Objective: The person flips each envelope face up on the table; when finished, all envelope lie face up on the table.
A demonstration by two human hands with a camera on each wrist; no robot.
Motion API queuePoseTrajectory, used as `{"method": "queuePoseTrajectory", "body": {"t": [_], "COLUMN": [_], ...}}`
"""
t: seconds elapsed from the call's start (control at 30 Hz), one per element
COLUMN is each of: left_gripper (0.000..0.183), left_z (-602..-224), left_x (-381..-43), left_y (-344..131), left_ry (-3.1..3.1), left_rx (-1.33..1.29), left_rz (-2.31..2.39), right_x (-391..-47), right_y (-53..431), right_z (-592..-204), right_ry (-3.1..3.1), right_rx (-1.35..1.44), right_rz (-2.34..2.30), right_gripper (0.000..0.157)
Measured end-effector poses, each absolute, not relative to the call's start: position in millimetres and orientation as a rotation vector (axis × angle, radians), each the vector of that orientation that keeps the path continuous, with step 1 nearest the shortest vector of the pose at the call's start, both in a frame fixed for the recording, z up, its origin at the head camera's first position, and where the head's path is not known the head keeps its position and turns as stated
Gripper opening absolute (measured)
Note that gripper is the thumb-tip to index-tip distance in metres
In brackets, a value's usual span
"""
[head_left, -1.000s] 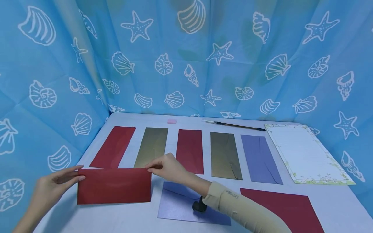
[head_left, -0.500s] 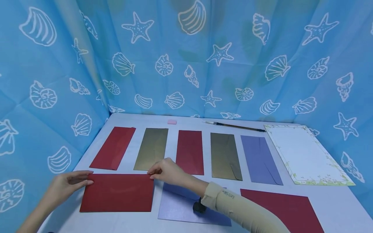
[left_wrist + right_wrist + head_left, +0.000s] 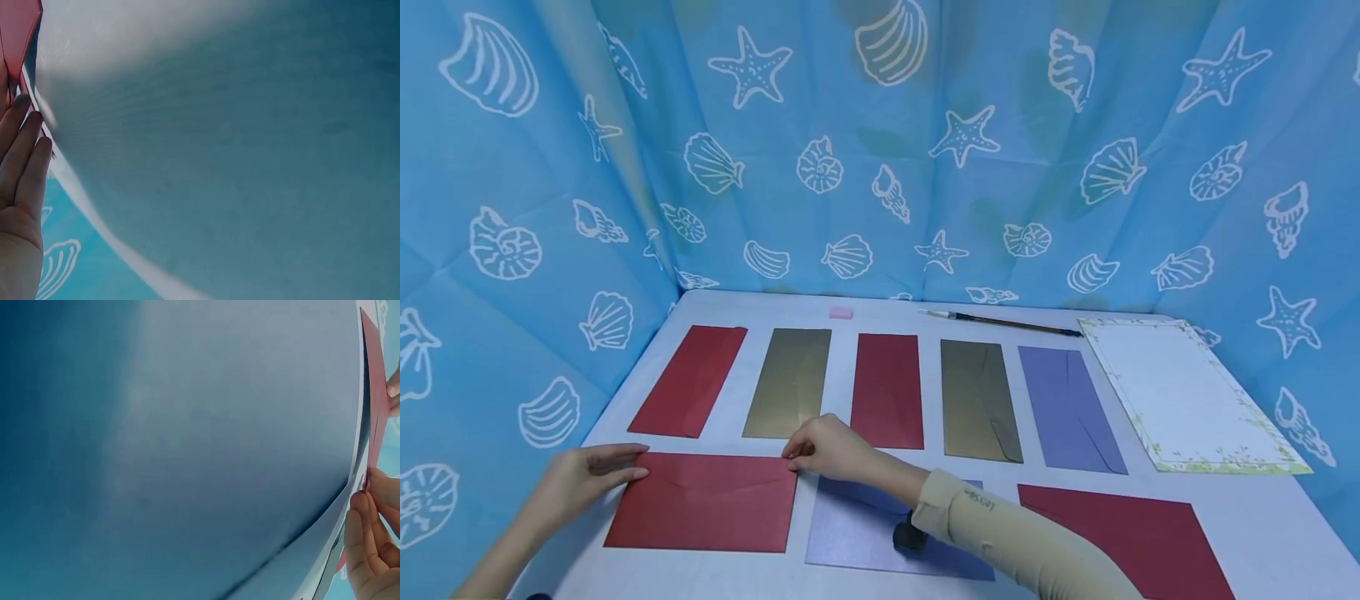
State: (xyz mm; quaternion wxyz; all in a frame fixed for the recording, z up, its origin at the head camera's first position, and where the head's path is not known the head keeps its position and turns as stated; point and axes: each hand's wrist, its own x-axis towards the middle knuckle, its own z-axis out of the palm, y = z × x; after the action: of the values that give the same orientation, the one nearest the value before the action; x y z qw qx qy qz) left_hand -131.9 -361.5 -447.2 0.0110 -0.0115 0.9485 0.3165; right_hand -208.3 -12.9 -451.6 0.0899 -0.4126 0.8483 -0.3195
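Note:
In the head view, a red envelope (image 3: 703,504) is spread lengthwise between both hands at the front left of the table. My left hand (image 3: 576,487) pinches its upper left corner, thumb on the near side. At the upper right corner, the fingertips of my right hand (image 3: 831,450) pinch the edge. Faint flap lines run across the side facing me. A slice of the red envelope (image 3: 377,381) also appears in the right wrist view, with dark shadow along it. Partly under my right forearm lies a lilac envelope (image 3: 857,533).
Behind the hands lie a red envelope (image 3: 688,383), a gold envelope (image 3: 790,375), another red envelope (image 3: 887,392), another gold envelope (image 3: 977,392) and a lilac envelope (image 3: 1067,408). Farther back are a pink eraser (image 3: 841,313), a brush (image 3: 1007,322) and bordered paper (image 3: 1195,400). Red envelope (image 3: 1150,533) lies front right.
Both hands have lowered the red envelope toward the tabletop and shifted it slightly right. It has tilted from steep to flatter, and its flap lines now show.

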Motion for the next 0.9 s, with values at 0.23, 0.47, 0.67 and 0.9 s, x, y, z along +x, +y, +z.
{"method": "queuePoseTrajectory", "body": {"t": [0.23,0.47,0.67,0.9], "left_gripper": [0.055,0.053,0.049,0.044], "left_z": [-449,-443,-421,-402], "left_x": [-135,-133,-120,-97], "left_y": [-361,-361,-361,-346], "left_ry": [2.966,2.994,3.117,3.22], "left_rx": [-0.055,0.009,0.094,0.165], "left_rz": [0.939,0.905,0.82,0.608], "right_x": [-210,-213,-209,-193], "right_y": [-13,-6,0,5], "right_z": [-449,-434,-413,-399], "right_ry": [2.518,2.496,2.504,2.567], "right_rx": [-1.266,-1.309,-1.415,-1.594], "right_rz": [-0.918,-0.931,-0.913,-0.673], "right_gripper": [0.011,0.018,0.022,0.029]}}
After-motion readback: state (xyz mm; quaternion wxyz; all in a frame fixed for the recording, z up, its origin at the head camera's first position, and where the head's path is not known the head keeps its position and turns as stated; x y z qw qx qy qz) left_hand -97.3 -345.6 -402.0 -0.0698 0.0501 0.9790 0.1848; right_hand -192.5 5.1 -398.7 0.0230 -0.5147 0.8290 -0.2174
